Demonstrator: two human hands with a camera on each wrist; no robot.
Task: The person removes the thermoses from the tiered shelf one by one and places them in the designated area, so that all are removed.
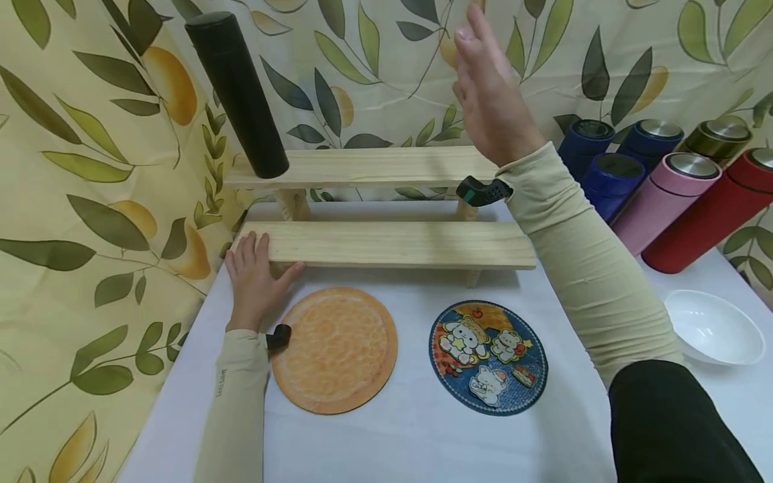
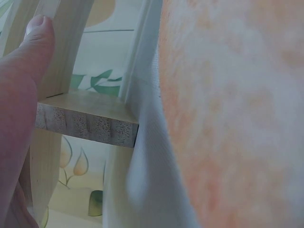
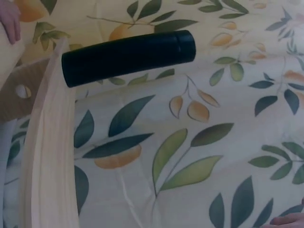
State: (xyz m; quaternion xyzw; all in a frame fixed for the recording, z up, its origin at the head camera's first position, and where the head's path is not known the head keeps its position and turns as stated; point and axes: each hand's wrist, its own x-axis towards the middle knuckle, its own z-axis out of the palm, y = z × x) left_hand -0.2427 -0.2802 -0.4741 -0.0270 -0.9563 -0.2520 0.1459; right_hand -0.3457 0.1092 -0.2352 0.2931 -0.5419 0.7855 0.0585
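My left hand point(image 1: 250, 282) rests on the left end of the lower board point(image 1: 398, 245) of a two-step wooden stand, fingers extended over the top and thumb along the front edge. The left wrist view shows the thumb point(image 2: 38, 40) against the wood. Raised above the right end of the upper board point(image 1: 362, 168), my right hand point(image 1: 498, 100) is empty with its fingers straight. A black flask point(image 1: 238, 94) stands on that board's left end; in the right wrist view the same flask point(image 3: 128, 54) appears sideways.
A round orange-brown mat point(image 1: 335, 349) and a round blue cartoon mat point(image 1: 513, 396) lie before the stand. To the right are several flasks, including a pink one point(image 1: 670, 201) and a red one point(image 1: 712, 215), plus a white bowl point(image 1: 721, 335). Leaf-patterned cloth point(image 1: 374, 107) hangs behind.
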